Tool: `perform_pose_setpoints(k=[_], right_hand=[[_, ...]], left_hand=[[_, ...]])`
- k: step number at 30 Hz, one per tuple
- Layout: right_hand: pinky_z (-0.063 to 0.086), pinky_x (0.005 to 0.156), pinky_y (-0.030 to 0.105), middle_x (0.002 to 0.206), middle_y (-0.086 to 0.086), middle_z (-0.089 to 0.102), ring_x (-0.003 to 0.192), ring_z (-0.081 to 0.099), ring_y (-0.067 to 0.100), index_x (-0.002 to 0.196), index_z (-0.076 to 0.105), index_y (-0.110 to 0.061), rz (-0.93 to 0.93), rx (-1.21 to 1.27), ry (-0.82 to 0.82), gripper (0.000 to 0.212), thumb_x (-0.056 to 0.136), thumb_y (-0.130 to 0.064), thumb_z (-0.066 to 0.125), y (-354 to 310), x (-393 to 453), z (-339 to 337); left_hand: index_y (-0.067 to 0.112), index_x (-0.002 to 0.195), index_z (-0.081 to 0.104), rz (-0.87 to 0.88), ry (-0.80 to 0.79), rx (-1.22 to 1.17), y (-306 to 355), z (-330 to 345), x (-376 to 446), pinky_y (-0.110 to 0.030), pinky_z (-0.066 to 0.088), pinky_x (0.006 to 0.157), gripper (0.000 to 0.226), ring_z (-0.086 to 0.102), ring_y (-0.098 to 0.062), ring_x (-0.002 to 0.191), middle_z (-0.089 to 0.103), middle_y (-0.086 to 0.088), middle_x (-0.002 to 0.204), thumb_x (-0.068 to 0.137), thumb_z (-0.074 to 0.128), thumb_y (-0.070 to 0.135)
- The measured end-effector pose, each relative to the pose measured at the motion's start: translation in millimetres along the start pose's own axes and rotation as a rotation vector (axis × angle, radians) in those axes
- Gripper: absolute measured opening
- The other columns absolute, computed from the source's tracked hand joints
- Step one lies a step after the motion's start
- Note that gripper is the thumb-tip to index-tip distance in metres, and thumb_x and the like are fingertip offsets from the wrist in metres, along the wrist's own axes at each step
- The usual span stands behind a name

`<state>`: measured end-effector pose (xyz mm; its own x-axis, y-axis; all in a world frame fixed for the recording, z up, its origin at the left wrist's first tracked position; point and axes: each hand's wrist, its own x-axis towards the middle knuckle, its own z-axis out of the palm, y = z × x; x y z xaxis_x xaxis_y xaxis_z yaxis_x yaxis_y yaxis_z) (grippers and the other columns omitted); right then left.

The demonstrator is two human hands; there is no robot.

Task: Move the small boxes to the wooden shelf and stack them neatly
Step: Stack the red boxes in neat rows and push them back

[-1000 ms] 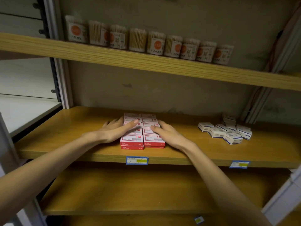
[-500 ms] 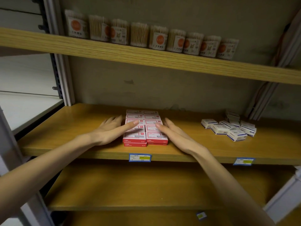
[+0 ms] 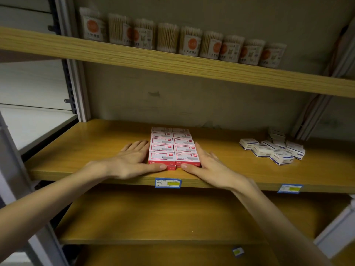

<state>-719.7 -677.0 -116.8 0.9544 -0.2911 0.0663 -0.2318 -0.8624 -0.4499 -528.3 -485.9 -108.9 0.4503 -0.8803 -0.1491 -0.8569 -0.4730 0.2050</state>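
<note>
Both hands slid off the top, left hand (image 3: 132,160) and right hand (image 3: 208,166) now flat, fingers straight, squaring the red boxes (image 3: 173,148) mid-shelf (image 3: 76,150), white boxes (image 3: 272,150) to their right still messy.

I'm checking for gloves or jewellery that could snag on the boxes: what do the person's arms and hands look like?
Both forearms are bare to the frame edge, no sleeves in view. The left hand and right hand wear no gloves; no rings, watch or bracelets show. Fingers are slender with short nails.
</note>
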Motion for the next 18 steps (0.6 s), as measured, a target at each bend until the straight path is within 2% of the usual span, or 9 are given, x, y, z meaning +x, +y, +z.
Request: perform_pose_setpoints(k=[4,9,14,18], right_hand=[[0.006,0.125,0.059,0.162,-0.017,0.031,0.151,0.025,0.011,0.159,0.004,-0.037,0.016,0.007,-0.006,0.087,0.091,-0.075,0.044,-2.0,-0.1,1.3],[0.014,0.126,0.051,0.168,-0.001,0.018,0.155,0.015,0.023,0.162,0.006,-0.026,0.146,-0.038,0.087,0.101,0.086,-0.076,0.049,-7.7,-9.9,-2.8],[0.025,0.122,0.054,0.159,-0.009,0.038,0.147,0.032,0.013,0.156,0.028,-0.037,0.043,-0.075,0.093,0.09,0.081,-0.087,0.035,2.4,-11.9,1.4],[0.026,0.121,0.053,0.158,-0.012,0.04,0.145,0.033,0.01,0.156,0.029,-0.037,0.037,-0.073,0.081,0.088,0.082,-0.085,0.033,4.1,-9.9,0.3]], left_hand=[[0.031,0.16,-0.012,0.008,0.001,0.007,-2.8,1.3,-0.1,-0.041,-0.005,0.122,0.133,-0.009,-0.02,0.156,-0.008,0.001,0.169,0.052,0.01,0.106],[0.03,0.161,-0.009,-0.001,0.057,0.036,0.7,6.5,-3.5,-0.039,-0.003,0.123,0.132,-0.005,-0.019,0.156,-0.004,0.002,0.17,0.054,0.011,0.105],[0.028,0.162,-0.005,0.019,0.119,0.057,2.8,10.1,-8.6,-0.036,-0.001,0.123,0.109,-0.001,-0.019,0.156,-0.001,0.002,0.17,0.078,0.023,0.091],[0.03,0.161,-0.006,0.028,0.11,0.059,-1.6,11.9,-7.6,-0.036,0.001,0.123,0.12,-0.001,-0.018,0.156,-0.001,0.003,0.17,0.065,0.008,0.1]])
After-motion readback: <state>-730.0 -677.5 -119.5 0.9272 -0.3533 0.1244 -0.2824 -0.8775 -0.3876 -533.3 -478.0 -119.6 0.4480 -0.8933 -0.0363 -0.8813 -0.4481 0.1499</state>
